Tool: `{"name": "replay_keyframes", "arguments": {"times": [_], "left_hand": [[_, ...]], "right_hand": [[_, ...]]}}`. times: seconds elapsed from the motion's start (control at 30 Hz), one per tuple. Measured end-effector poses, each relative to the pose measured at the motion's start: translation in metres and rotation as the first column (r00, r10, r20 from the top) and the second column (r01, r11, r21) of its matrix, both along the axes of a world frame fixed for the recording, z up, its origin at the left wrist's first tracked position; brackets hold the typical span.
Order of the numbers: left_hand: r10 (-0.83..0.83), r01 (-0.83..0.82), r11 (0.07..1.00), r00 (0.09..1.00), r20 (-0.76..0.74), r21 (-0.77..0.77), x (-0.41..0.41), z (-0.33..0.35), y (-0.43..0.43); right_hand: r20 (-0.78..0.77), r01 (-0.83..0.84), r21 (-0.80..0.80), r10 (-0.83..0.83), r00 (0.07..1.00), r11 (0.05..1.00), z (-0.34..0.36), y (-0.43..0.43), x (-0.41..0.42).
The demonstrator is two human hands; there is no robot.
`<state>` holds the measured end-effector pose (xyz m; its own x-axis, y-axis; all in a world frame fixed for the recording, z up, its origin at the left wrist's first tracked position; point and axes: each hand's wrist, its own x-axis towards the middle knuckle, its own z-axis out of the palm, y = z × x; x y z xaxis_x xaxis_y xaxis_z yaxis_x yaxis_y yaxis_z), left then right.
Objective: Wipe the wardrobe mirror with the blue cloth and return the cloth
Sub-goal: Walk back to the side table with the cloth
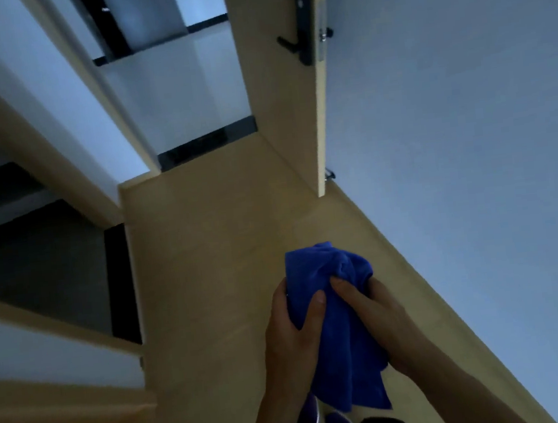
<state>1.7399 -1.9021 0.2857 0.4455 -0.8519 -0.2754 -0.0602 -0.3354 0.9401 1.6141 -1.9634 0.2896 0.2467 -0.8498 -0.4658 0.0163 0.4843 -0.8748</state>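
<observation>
The crumpled royal-blue microfibre cloth [334,326] sits bunched between both hands low in the view, over the pale wooden floor [206,253]. The left hand [294,333] curls round its side, thumb pressed on top; the right hand [374,308] pinches the upper folds. Best to fold it into a flat pad before wiping. No mirror is clearly visible. The open light-wood door [278,90] with the black handle [291,43] stands ahead, its edge near; open floor lies between.
</observation>
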Motion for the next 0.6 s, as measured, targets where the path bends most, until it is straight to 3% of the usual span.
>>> {"name": "replay_keyframes", "arguments": {"times": [0.13, 0.33, 0.6], "left_hand": [[-0.239, 0.239, 0.971, 0.971, -0.031, -0.012, -0.008, -0.002, -0.025], [-0.557, 0.556, 0.831, 0.831, -0.010, -0.016, -0.016, -0.001, -0.049], [-0.844, 0.844, 0.535, 0.534, -0.046, -0.024, -0.061, -0.005, -0.037]], "right_hand": [[-0.031, 0.205, 0.015, -0.205, 0.978, 0.979, -0.001, 0.006, -0.021], [-0.010, 0.515, 0.023, -0.515, 0.857, 0.857, 0.005, 0.031, -0.035], [-0.006, 0.819, 0.063, -0.821, 0.571, 0.570, 0.002, 0.099, -0.060]]}}
